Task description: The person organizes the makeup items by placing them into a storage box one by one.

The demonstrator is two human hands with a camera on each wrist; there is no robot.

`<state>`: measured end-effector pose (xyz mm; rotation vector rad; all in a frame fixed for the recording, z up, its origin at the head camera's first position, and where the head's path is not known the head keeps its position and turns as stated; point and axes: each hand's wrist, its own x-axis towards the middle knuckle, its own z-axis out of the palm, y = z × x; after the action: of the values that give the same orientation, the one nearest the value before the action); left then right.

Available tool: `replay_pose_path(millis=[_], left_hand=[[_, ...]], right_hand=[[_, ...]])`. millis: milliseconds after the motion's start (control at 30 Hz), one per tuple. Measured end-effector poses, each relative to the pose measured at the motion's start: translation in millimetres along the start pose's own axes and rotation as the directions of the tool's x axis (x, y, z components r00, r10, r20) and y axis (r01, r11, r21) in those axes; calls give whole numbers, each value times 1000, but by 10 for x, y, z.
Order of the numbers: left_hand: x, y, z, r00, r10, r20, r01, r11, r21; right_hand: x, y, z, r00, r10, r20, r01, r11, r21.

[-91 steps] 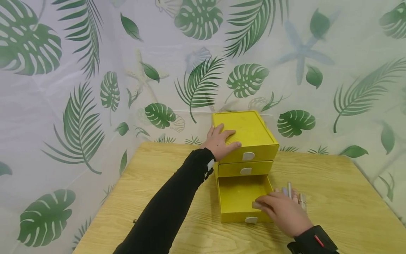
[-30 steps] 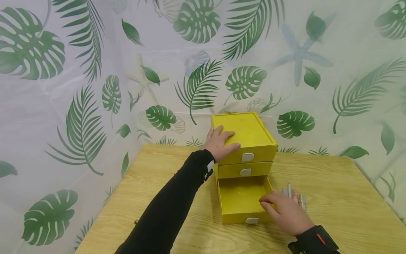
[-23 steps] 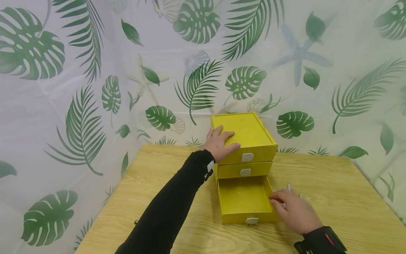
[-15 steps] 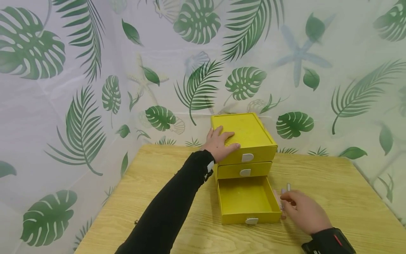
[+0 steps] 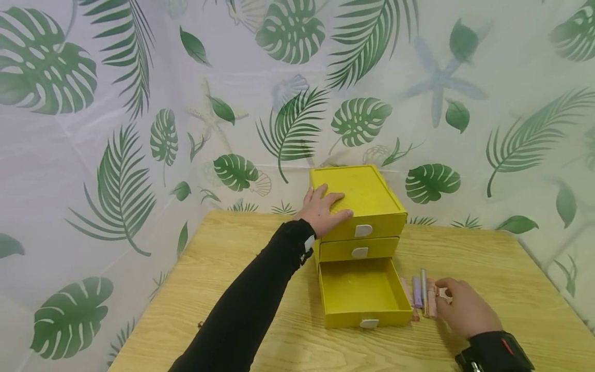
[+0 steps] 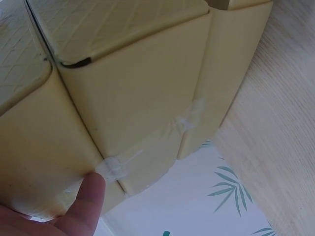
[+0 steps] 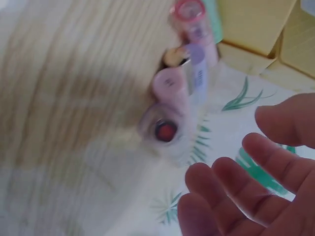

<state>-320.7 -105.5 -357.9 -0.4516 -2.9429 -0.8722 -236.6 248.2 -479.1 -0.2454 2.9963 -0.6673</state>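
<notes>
My left hand (image 5: 322,212) rests with spread fingers on the top left edge of a yellow drawer cabinet (image 5: 360,194); the left wrist view shows a fingertip against its taped side (image 6: 138,98). The bottom drawer (image 5: 367,289) is pulled out. My right hand (image 5: 469,310) is at the right end of a row of small cosmetic tubes, its fingers loosely bent with nothing between them. The row has a lilac tube (image 5: 417,292), a slim silver tube (image 5: 423,289), a pink tube (image 5: 432,299) and a clear-cased tube with a red centre (image 7: 166,131).
The wooden table (image 5: 492,268) carries everything. The two upper drawers are closed, with white tabs (image 5: 363,231). A leaf-patterned sheet (image 5: 297,119) hangs behind. A tiny dark bit (image 5: 200,324) lies beside my left sleeve. A green tube (image 7: 213,19) stands near the cabinet in the right wrist view.
My right hand held a small tube-like thing over the drawer 3 seconds ago. It has since moved right, off the drawer, to the row's far end. My left hand stays put.
</notes>
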Motion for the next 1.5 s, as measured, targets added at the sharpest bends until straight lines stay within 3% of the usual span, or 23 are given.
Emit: replay_pose_path(millis=[167, 300, 800, 1200, 1500], left_hand=[[-9, 2, -5, 1000, 4, -1, -4, 1000, -6], [-6, 0, -9, 1000, 4, -3, -4, 1000, -11], [-8, 8, -2, 1000, 2, -4, -2, 1000, -13], [-7, -7, 7, 1000, 8, -7, -8, 1000, -17], [-3, -9, 9, 1000, 6, -7, -7, 1000, -16]], right_hand=[[61, 137, 38, 995, 75, 64, -75, 997, -1], [99, 202, 67, 992, 92, 89, -93, 996, 10], [163, 271, 93, 994, 74, 80, -70, 996, -56], [182, 389, 95, 984, 72, 161, -50, 989, -138], [139, 423, 29, 980, 75, 182, -53, 991, -120]])
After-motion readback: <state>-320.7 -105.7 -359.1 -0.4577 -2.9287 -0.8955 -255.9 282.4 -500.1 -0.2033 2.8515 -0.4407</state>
